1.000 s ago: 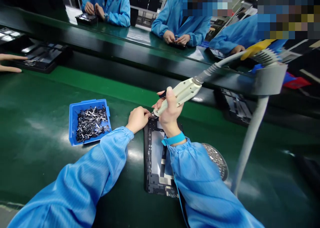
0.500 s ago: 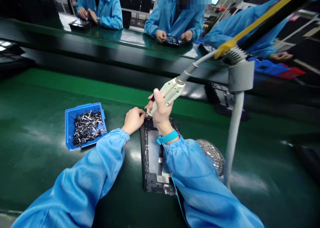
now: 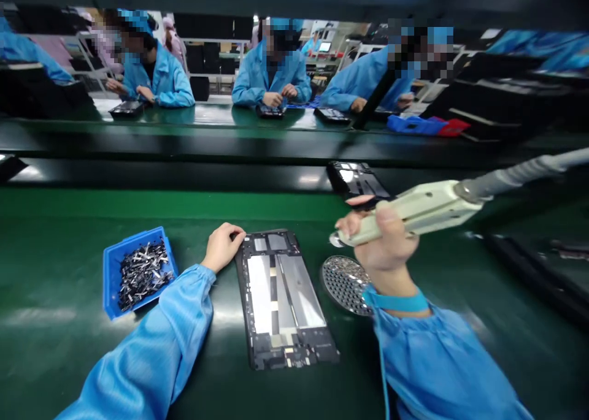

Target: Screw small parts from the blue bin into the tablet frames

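1. Clasping an electric screwdriver (image 3: 414,211) in the right grip (image 3: 384,245): closed fully round the pale body, thumb laid over the top, blue wristband (image 3: 398,301) just below on the wrist.
2. Pointing the tool's tip to the left, in the air above the far edge of a round perforated dish (image 3: 343,282), apart from the frame beside it.
3. Trailing a grey cable (image 3: 519,173) from the tool's rear, out towards the right edge of the view.
4. Resting the left grip (image 3: 222,246) at the far left corner of a black tablet frame (image 3: 280,297): curled inward, fingertips touching the frame's edge; cannot tell whether anything small is pinched inside.
5. Lying flat on the green table (image 3: 69,346) between both arms, long side running away from the body: that same frame, with silver plates in the middle and circuit parts at the near end.
6. Sitting left of the left grip and apart from the frame: a blue bin (image 3: 108,285) with a heap of small dark metal parts (image 3: 140,273).
7. Sitting just right of the frame, near but not touching: the dish, partly hidden by the right wrist.
8. Lying beyond the tool on the dark belt (image 3: 138,175): a second black frame (image 3: 356,179).
9. Sitting across at the far table (image 3: 207,116): several people in blue coats (image 3: 271,76), hands on dark devices.
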The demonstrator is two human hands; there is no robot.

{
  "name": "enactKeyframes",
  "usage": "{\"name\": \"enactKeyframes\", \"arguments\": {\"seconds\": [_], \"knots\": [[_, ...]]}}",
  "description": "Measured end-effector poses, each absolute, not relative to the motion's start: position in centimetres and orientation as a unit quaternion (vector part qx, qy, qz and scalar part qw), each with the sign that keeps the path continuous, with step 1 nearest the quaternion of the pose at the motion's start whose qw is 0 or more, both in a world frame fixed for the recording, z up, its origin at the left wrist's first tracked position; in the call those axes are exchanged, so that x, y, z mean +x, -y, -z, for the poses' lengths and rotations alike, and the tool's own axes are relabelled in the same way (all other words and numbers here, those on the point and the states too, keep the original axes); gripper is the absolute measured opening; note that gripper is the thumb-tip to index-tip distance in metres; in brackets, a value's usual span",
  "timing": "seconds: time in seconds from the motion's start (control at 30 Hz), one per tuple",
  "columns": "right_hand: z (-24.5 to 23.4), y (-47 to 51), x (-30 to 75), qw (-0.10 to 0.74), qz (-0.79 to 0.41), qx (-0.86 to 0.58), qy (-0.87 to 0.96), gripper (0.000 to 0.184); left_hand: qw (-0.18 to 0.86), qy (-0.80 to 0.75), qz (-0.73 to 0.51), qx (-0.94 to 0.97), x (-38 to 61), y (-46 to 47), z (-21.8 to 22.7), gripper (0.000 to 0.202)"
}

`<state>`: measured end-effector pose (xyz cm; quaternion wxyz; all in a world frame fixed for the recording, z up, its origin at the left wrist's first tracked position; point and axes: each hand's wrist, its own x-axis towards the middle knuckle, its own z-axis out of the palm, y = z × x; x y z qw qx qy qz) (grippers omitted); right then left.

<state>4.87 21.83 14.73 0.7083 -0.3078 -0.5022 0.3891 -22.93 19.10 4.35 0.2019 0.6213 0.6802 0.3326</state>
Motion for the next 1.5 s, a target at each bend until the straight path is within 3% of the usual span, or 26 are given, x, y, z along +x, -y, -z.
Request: {"name": "enactKeyframes", "arguments": {"seconds": [0.17, 0.4, 0.6, 0.73, 0.83, 0.93, 1.1, 1.27, 1.5], "knots": [[-11.9, -22.6, 14.1, 0.761, -0.227, -0.46, 0.397, 0.031, 0.189, -0.67, -0.347, 0.629, -23.6, -18.9, -4.1, 0.011], [-6.6, -23.3, 19.6, 0.699, -0.132, -0.614, 0.342, 0.031, 0.143, -0.694, -0.337, 0.62, -24.7, -18.3, -4.3, 0.018], [-6.0, -23.3, 19.4, 0.649, -0.102, -0.653, 0.377, 0.044, -0.04, -0.619, -0.343, 0.706, -20.7, -12.2, -7.1, 0.026], [-6.5, -22.8, 19.0, 0.646, -0.096, -0.641, 0.403, 0.047, -0.03, -0.433, -0.167, 0.885, -14.5, -4.4, -7.4, 0.05], [-6.6, -22.7, 18.8, 0.64, -0.105, -0.645, 0.404, 0.05, -0.08, -0.388, -0.065, 0.916, -12.6, -2.1, -5.8, 0.048], [-6.5, -22.7, 18.7, 0.627, -0.107, -0.654, 0.409, 0.054, -0.123, -0.402, -0.035, 0.907, -14.4, -4.9, -4.2, 0.049], [-6.5, -22.7, 18.6, 0.608, -0.113, -0.666, 0.417, 0.062, -0.012, -0.573, -0.054, 0.818, -19.8, -16.4, -4.2, 0.058], [-6.7, -22.7, 18.6, 0.595, -0.147, -0.683, 0.399, 0.059, -0.032, -0.662, -0.114, 0.74, -23.3, -26.3, -5.6, 0.058], [-6.9, -22.7, 18.4, 0.612, -0.165, -0.677, 0.373, 0.053, -0.077, -0.719, -0.2, 0.661, -24.6, -27.5, -4.4, 0.044]]}}
